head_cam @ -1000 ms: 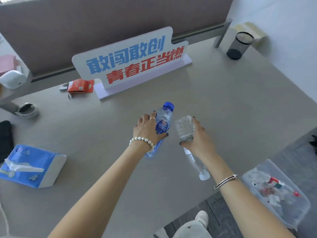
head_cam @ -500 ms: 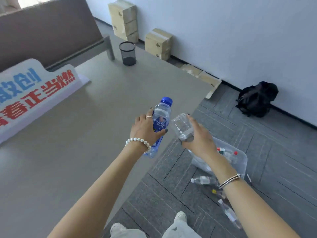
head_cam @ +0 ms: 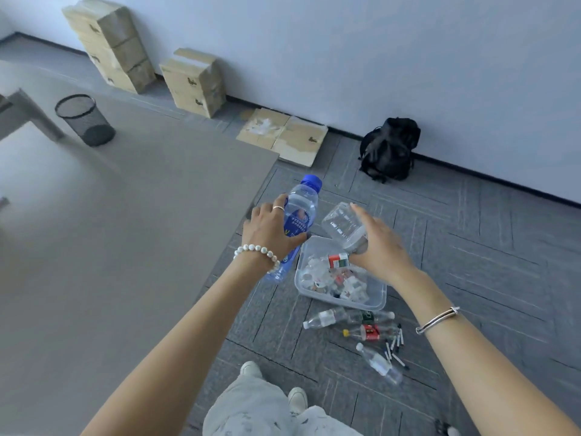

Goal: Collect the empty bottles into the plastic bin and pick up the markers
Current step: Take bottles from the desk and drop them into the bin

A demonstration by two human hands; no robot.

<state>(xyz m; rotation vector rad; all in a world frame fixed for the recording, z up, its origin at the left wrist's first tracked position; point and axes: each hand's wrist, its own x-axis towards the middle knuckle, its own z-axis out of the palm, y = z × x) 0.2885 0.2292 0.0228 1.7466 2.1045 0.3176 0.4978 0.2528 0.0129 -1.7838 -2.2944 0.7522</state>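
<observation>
My left hand (head_cam: 272, 228) grips a blue-capped bottle (head_cam: 300, 212) with a blue label, held upright by the table's right edge. My right hand (head_cam: 382, 247) holds a clear bottle (head_cam: 342, 223) with its base pointing up and away, directly above the clear plastic bin (head_cam: 374, 297) on the floor. The bin holds several crushed bottles with red and white labels. Just in front of the bin three more bottles lie on the carpet: a clear one (head_cam: 327, 318), a red-labelled one (head_cam: 369, 332) and a small clear one (head_cam: 379, 364). Several markers (head_cam: 395, 347) are scattered beside them.
The grey table (head_cam: 125, 247) fills the left, with a black mesh pen cup (head_cam: 85, 119) at its far end. Cardboard boxes (head_cam: 195, 81), flattened cardboard (head_cam: 283, 135) and a black backpack (head_cam: 390, 149) line the wall. My feet (head_cam: 297, 399) stand on the grey carpet.
The view has swung right from the table to the floor. Both hands carried their bottles off the table edge; the clear bottle now hangs over the bin.
</observation>
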